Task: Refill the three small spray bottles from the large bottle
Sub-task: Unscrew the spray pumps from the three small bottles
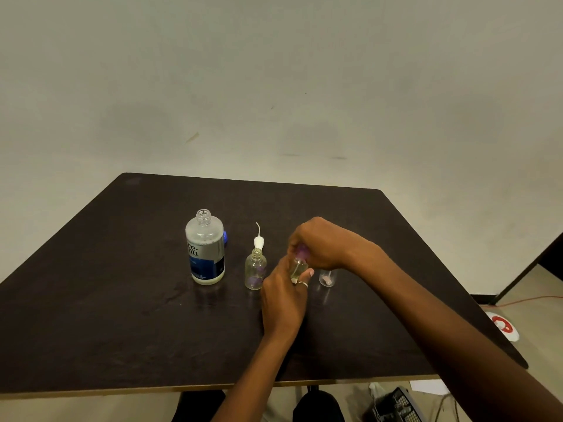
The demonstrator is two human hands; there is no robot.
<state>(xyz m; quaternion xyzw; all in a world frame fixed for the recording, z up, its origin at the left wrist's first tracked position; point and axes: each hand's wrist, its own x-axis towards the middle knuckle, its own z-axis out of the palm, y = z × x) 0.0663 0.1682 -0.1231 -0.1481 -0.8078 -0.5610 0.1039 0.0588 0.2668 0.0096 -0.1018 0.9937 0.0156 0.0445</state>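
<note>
Three small spray bottles stand mid-counter (pixel 122 300): left one (pixel 255 271) uncapped, right one (pixel 327 278) half-hidden; both hands, left (pixel 285 300) and right (pixel 320 243), grip the middle bottle (pixel 298 269). One large bottle (pixel 206 248) stands open.

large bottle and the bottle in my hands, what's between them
One small open bottle, its white sprayer lying behind it, stands between the large bottle and the held bottle, head view.
</note>
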